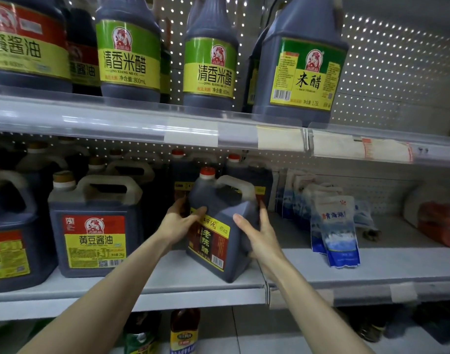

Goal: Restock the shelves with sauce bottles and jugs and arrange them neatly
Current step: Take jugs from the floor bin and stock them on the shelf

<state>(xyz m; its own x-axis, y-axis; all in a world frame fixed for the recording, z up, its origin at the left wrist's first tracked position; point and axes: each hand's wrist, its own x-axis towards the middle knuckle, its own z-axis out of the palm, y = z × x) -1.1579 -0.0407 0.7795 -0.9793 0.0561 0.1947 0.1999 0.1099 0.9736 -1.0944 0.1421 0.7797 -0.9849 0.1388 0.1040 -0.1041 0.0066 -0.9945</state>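
Observation:
A dark vinegar jug (220, 221) with a red cap, white handle and red-yellow label stands on the middle shelf (193, 277), tilted with one corner toward me. My left hand (179, 222) grips its left side, thumb across the front. My right hand (259, 235) holds its right side with fingers spread along the wall. Behind it stand more red-capped jugs (246, 172). A soy sauce jug (96, 226) with a red and yellow label sits to the left.
The upper shelf (142, 118) carries green-labelled vinegar bottles (128, 49) and a larger vinegar jug (303, 62). Blue-white pouches (333, 226) lean on the middle shelf at the right, red packaging (438, 223) farther right. Bottles (184, 330) stand below.

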